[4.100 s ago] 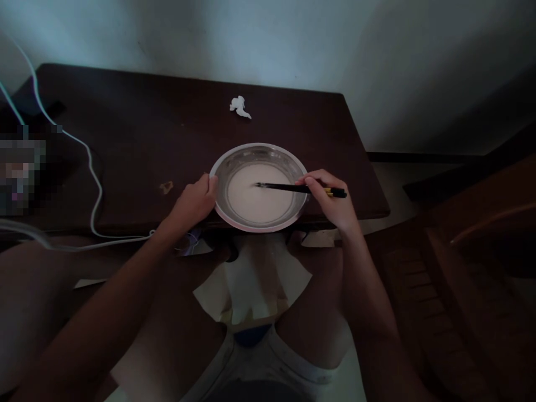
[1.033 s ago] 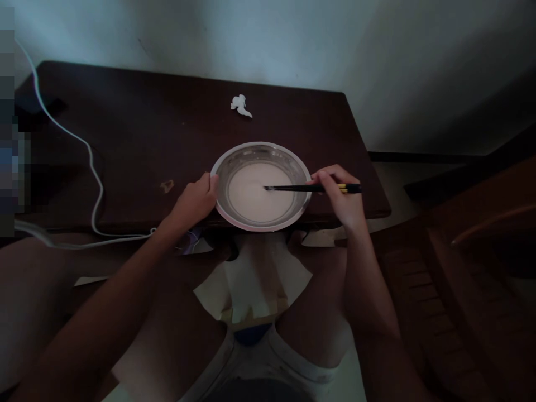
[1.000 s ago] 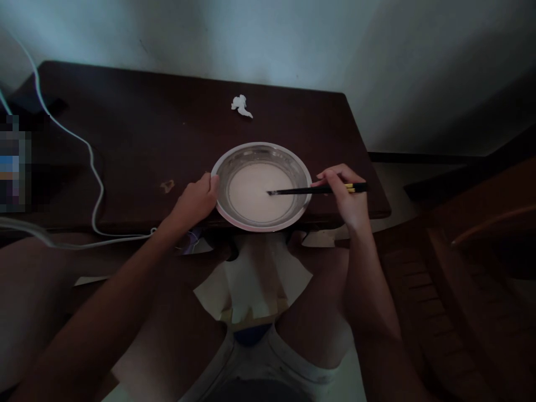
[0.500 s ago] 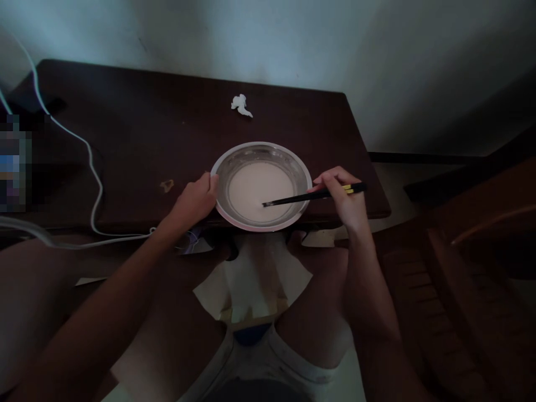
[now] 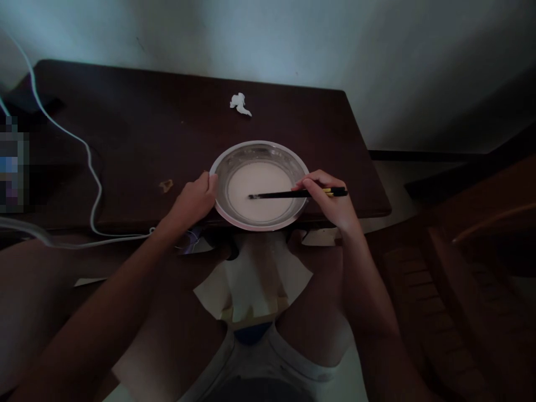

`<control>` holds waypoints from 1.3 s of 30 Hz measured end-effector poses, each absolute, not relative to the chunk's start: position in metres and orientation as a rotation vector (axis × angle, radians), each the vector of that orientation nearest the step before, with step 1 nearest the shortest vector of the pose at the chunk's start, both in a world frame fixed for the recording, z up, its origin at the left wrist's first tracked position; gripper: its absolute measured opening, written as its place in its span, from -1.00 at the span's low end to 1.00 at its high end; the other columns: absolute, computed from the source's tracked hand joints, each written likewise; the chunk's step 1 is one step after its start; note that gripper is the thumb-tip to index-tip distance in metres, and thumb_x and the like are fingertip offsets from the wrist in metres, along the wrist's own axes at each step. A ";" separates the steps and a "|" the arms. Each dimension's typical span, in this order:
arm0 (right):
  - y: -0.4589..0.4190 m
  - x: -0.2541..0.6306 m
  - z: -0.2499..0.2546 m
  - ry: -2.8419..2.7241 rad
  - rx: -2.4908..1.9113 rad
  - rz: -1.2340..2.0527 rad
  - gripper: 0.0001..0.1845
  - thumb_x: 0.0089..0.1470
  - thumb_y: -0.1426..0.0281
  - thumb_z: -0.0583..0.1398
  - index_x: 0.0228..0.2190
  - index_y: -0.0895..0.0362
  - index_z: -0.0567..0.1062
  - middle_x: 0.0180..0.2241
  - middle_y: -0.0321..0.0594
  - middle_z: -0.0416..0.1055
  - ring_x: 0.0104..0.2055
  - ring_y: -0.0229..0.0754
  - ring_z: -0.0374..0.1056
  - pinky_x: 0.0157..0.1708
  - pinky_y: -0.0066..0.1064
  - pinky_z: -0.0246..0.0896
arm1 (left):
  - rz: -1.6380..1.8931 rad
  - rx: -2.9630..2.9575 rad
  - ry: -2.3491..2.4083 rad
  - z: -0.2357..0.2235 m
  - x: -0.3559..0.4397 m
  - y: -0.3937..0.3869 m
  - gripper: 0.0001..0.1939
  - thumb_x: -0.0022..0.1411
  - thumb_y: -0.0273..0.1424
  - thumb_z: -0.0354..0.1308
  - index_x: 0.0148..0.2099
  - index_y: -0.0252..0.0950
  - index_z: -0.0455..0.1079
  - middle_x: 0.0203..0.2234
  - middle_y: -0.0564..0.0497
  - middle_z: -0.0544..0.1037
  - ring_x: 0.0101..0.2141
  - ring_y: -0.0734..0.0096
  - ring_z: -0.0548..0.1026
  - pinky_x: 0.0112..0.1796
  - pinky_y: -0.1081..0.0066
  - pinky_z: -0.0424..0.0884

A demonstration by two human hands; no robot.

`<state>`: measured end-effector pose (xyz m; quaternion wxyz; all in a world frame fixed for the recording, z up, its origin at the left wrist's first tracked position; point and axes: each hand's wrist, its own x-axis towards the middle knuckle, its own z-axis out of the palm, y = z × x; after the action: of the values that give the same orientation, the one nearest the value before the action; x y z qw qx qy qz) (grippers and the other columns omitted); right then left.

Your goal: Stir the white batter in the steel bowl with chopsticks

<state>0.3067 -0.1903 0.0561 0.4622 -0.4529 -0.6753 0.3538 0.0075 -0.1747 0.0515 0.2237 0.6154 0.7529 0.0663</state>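
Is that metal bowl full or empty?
Partly full: whitish liquid covers the bottom of the metal bowl, and the bowl's bare inner side shows above it. Its depth cannot be told.

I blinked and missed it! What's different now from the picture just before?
The right hand and its black chopsticks moved left across the pale liquid. Nothing was grabbed or let go. The left hand still holds the bowl, and the crumpled white thing stayed put.

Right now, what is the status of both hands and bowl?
Left hand grips bowl. Right hand holds black chopsticks. Bowl holds whitish liquid. White scrap behind bowl, apart.
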 end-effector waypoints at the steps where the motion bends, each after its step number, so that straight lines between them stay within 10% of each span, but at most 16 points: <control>1: -0.190 0.307 0.057 -1.675 -1.124 0.827 -0.70 0.25 0.11 0.24 -0.40 0.03 0.59 -0.35 -0.27 0.63 -0.23 -0.14 0.57 -0.18 -0.27 0.43 | 0.189 1.697 2.078 0.051 0.007 -0.175 -0.61 0.48 -0.17 -0.24 -0.14 -0.15 0.39 -0.21 -0.26 0.62 -0.04 -0.18 0.58 -0.09 0.06 0.42; 7: -0.190 0.316 0.057 -1.428 -1.203 0.786 -0.64 0.25 0.09 0.23 -0.48 0.04 0.51 -0.57 -0.36 0.52 -0.46 -0.18 0.52 -0.34 -0.31 0.42 | 0.150 1.717 2.072 0.051 0.007 -0.175 -0.60 0.49 -0.18 -0.27 -0.12 -0.16 0.36 -0.15 -0.30 0.61 -0.02 -0.21 0.57 -0.09 0.05 0.41; 39: -0.189 0.315 0.056 -1.478 -1.157 0.687 -0.68 0.27 0.18 0.22 -0.47 0.05 0.54 -0.50 -0.33 0.56 -0.39 -0.20 0.55 -0.28 -0.33 0.43 | 0.133 1.721 2.086 0.051 0.009 -0.174 -0.57 0.50 -0.19 -0.28 -0.07 -0.20 0.40 -0.15 -0.30 0.62 -0.03 -0.18 0.58 -0.09 0.05 0.43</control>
<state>0.3145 -0.1888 0.0561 0.5408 -0.4869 -0.6220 0.2890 0.0090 -0.1742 0.0508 0.2154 0.6206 0.7524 0.0478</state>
